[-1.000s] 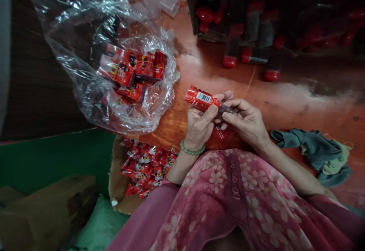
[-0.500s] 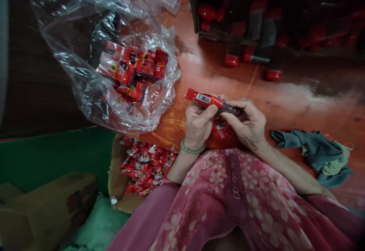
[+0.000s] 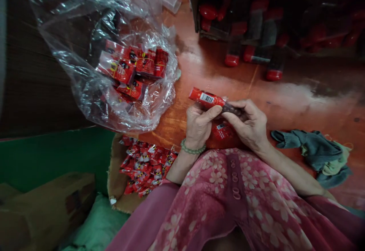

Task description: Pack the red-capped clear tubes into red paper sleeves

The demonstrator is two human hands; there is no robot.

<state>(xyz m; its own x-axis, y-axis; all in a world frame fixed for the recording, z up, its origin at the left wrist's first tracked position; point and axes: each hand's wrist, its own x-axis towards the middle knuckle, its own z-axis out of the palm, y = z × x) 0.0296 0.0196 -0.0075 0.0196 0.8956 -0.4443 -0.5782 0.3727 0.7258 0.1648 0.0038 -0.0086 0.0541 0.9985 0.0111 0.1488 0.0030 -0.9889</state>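
My left hand [image 3: 199, 123], with a green bead bracelet at the wrist, pinches a red printed wrapper [image 3: 213, 99] that bears a white barcode. From the wrapper's right end sticks out a dark, shiny body [image 3: 232, 108], perhaps a small bottle; its exact kind is unclear. My right hand [image 3: 251, 123] grips that dark end with thumb and fingers. Both hands hold the piece just above the table, tilted down to the right. Below them, partly behind the right hand, lies another red wrapper [image 3: 222, 130] with a barcode.
A clear plastic bag [image 3: 76, 76] at left holds bundled red wrappers [image 3: 145, 62]. Below it, a cardboard box [image 3: 114, 178] contains many small red packs [image 3: 149, 163]. Red-capped dark bottles [image 3: 231, 49] lie at upper right. A grey-green cloth [image 3: 316, 148] rests on the right.
The red wrapper has shifted slightly right and turned a little, with the barcode side now facing up more. Both hands keep their grip.
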